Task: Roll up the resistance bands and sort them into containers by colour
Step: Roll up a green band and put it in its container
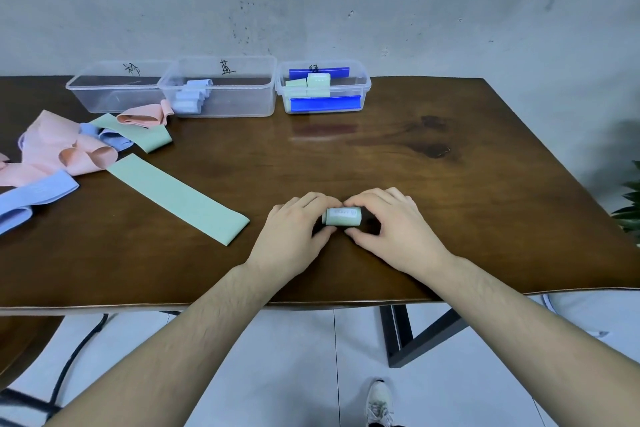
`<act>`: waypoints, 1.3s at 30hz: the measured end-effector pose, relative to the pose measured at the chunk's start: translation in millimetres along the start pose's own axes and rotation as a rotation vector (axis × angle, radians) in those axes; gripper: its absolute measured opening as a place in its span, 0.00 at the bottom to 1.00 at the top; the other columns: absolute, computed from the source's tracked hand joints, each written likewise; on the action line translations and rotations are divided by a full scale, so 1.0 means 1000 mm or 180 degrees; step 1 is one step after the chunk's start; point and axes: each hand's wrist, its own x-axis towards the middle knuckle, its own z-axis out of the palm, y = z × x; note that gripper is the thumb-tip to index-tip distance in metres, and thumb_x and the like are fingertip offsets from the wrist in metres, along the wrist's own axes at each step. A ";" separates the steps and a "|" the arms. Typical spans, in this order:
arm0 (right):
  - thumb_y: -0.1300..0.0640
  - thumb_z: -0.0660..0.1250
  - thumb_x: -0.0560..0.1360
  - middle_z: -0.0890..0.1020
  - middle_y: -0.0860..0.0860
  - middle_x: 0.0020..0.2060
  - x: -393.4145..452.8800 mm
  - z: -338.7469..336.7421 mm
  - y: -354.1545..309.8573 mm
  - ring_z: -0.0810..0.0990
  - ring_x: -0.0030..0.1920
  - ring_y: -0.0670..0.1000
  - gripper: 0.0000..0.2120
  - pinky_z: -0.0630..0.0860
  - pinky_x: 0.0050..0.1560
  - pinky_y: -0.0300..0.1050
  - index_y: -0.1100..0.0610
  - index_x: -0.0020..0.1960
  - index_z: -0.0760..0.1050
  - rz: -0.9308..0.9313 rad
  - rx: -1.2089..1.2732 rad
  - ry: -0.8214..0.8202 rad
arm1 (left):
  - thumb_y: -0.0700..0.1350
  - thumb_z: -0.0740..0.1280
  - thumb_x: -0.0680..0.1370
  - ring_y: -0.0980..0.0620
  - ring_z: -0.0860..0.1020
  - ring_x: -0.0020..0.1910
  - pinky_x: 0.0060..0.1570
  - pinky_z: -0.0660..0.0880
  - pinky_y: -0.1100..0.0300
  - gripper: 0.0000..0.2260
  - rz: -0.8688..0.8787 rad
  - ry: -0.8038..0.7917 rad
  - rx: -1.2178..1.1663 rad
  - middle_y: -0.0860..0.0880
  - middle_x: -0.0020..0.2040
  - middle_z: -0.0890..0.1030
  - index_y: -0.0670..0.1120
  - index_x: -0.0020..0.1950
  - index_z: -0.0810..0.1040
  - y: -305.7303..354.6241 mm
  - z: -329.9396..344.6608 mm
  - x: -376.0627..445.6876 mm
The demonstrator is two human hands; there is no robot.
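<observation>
Both hands, left (294,229) and right (391,229), pinch a rolled green band (342,217) on the table (450,184). Green box (360,80) and blue box (242,100) hold rolls; the loose pile (69,149) remains unrolled.

mint green rolled band (342,217), pink bands (55,146), dark brown table (450,184)

Soft even light, wide-angle edge distortion
</observation>
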 end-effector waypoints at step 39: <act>0.43 0.80 0.64 0.80 0.35 0.50 0.111 -0.048 0.024 0.78 0.54 0.38 0.23 0.76 0.54 0.37 0.39 0.56 0.76 0.0427 0.2528 -0.0225 | 0.46 0.61 0.83 0.44 0.82 0.57 0.57 0.79 0.50 0.15 -0.2312 0.0264 -0.5591 0.37 0.57 0.83 0.38 0.64 0.76 0.036 -0.032 0.108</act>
